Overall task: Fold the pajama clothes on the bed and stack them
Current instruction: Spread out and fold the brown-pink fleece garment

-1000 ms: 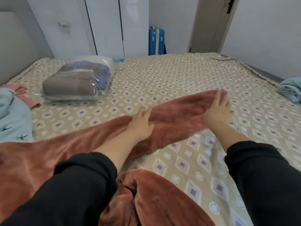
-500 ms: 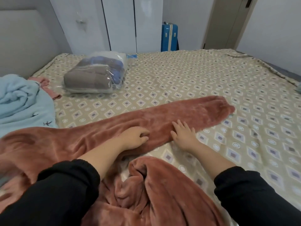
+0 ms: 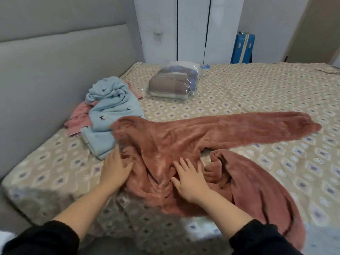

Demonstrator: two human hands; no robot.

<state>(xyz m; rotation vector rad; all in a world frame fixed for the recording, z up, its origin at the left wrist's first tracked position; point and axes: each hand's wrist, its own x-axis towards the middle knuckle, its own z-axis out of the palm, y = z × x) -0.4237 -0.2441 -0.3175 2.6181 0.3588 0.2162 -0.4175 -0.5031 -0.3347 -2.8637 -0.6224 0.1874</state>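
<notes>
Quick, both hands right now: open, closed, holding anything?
Left hand: open, flat on the waist edge of the brown fleece pajama pants.
Right hand: open, fingers spread, pressing on the same pants, holding nothing.

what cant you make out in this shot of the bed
All head view:
- Pink garment: mostly under the light blue fleece garment; type unclear.
- Clear plastic bag of folded fabric: glare blurs contents.
- Rust-brown fleece pajama pants: waistband edge motion-blurred near the left hand.
- Blue hard-shell suitcase: base behind the patterned bed.
</notes>
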